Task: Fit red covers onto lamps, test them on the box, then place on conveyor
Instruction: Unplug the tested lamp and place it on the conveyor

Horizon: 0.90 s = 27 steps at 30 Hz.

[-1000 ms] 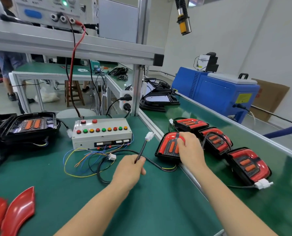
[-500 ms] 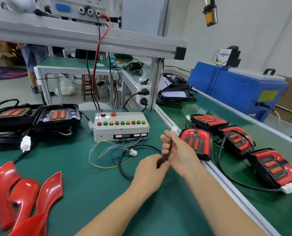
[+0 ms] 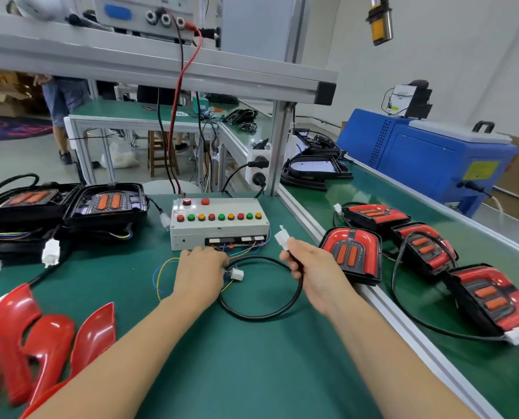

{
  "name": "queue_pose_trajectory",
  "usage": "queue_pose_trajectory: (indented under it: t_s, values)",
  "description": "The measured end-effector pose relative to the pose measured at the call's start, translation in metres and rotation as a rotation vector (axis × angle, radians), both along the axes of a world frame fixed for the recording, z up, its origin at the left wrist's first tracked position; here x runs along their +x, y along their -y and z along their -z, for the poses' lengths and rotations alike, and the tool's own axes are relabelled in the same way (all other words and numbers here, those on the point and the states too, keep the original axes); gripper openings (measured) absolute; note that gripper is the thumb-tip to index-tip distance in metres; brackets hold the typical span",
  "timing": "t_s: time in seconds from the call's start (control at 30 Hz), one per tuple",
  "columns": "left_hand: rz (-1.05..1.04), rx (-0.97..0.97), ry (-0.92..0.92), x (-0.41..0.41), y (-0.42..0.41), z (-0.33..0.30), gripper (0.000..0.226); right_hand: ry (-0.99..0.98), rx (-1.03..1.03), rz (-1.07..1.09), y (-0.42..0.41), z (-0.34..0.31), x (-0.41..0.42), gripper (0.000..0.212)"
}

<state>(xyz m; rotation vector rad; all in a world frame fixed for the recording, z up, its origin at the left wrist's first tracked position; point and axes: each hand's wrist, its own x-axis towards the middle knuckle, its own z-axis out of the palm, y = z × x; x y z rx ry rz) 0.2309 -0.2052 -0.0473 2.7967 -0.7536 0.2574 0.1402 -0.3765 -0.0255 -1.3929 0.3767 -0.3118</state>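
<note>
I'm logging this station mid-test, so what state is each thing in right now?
Right hand: grips the cable near its white plug, unplugged.
Left hand: at the test box wires; grip unclear.
Nearest lamp: covered, straddling the conveyor edge.
Red covers: loose, unfitted.
Black lamps: uncovered.

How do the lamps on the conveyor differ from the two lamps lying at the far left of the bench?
The lamps on the conveyor wear glossy red covers; the lamps at the far left of the bench are bare black housings with their orange strips exposed. The conveyor lamps sit in a diagonal row on the belt; the bench lamps lie side by side near the test box. Both kinds show orange strips and trail black cables with white plugs.
</note>
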Motion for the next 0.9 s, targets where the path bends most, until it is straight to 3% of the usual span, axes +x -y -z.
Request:
queue_pose_trajectory:
  t_s: [0.13,0.37,0.5,0.9]
  values:
    - [0.076,-0.26,-0.151,0.003,-0.005,-0.009,0.022,-0.042,-0.236,-0.033,-0.003,0.0,-0.002,0.018]
    - [0.22,-0.692,-0.441,-0.001,-0.018,-0.022,0.02,-0.028,-0.409,-0.085,-0.008,-0.002,-0.003,0.01]
    - [0.24,-0.743,-0.435,-0.005,-0.019,-0.027,0.033,-0.008,-0.434,-0.106,-0.009,-0.004,-0.003,0.014]
    - [0.211,-0.813,-0.399,-0.01,-0.013,-0.03,0.022,0.021,-0.502,-0.146,-0.011,-0.009,-0.006,0.009]
